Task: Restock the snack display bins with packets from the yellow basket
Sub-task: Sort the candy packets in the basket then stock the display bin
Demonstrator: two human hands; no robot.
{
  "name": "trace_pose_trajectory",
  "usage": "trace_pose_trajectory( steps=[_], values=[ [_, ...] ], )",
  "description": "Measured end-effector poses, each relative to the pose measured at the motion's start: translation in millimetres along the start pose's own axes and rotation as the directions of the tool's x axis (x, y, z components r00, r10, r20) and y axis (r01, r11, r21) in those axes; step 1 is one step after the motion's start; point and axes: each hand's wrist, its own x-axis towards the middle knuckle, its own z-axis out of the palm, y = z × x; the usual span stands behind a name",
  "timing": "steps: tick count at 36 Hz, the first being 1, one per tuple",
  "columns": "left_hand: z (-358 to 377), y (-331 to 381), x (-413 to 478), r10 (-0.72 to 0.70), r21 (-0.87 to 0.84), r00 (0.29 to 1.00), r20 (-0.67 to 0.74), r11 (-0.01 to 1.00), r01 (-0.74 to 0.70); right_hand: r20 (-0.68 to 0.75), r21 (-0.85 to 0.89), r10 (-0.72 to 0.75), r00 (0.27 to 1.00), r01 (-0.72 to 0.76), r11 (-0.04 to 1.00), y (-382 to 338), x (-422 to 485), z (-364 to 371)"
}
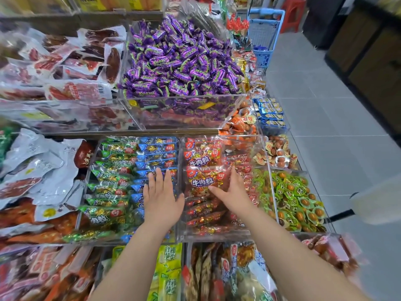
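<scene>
At the middle tier of the snack display, dead centre: two clear acrylic bins side by side. Left hand (161, 196) lies flat on the blue foil packets (156, 161) in the left clear acrylic bin (97, 240), fingers straight and slightly spread, pressing down, gripping nothing. At 9 o'clock from it, in the same bin, a row of green foil packets (108, 185). Right hand (232, 192) rests in the right clear acrylic bin (217, 235), fingers straight and together along the right edge of a large red beef-granule packet (205, 181), thumb splayed toward 9 o'clock across its lower corner; it touches the packet and does not clamp it. A second large red packet lies just beyond, at 12 o'clock, on top of smaller red packets. Yellow basket: not in view, so how much stock is left cannot be told. At 12 o'clock on the upper tier, a heaped bin of purple wrapped candies (180, 61); at 3 o'clock, green-wrapped eggs (293, 198); at 1 o'clock on the floor, a blue plastic basket (263, 40). Judgement: both centre bins read as nearly full, and the hands appear to be settling and levelling packets already laid in. This pair of bins looks close to done. Whether other bins need filling cannot be judged from here.
</scene>
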Motion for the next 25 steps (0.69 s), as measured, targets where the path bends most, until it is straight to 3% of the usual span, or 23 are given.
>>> trace_pose_trajectory(
  steps=[7, 11, 13, 17, 21, 25],
  values=[
    [-9.2, 0.5, -7.7, 0.008, -0.165, 1.0, -0.026, 0.986, -0.013, -0.155, 0.093, 0.007, 0.988, 0.008, 0.996, 8.9, -30.6, -10.8],
    [-16.1, 9.7, -32.1, 0.079, -0.322, 0.963, -0.259, 0.933, -0.163, -0.239, 0.195, 0.027, 0.971, 0.021, 0.981, 18.5, -60.5, -22.1],
    [-15.2, 20.1, -48.8, 0.125, -0.393, 0.949, -0.29, 0.888, -0.238, -0.247, 0.265, 0.061, 0.967, 0.007, 0.964, 25.7, -80.2, -28.3],
    [-0.8, 46.5, -81.9, 0.268, -0.589, 0.961, -0.075, 0.766, -0.259, -0.293, 0.358, 0.085, 0.952, 0.027, 0.933, 51.2, -123.0, -37.9],
    [27.8, 69.6, -111.4, 0.46, -0.598, 0.884, 0.089, 0.734, -0.321, -0.4, 0.464, 0.224, 0.889, -0.014, 0.886, 84.3, -171.2, -43.4],
    [69.2, 89.5, -147.9, 0.521, -0.572, 0.796, 0.309, 0.77, -0.282, -0.476, 0.504, 0.352, 0.806, -0.078, 0.86, 134.1, -221.7, -42.6]
  ],
)
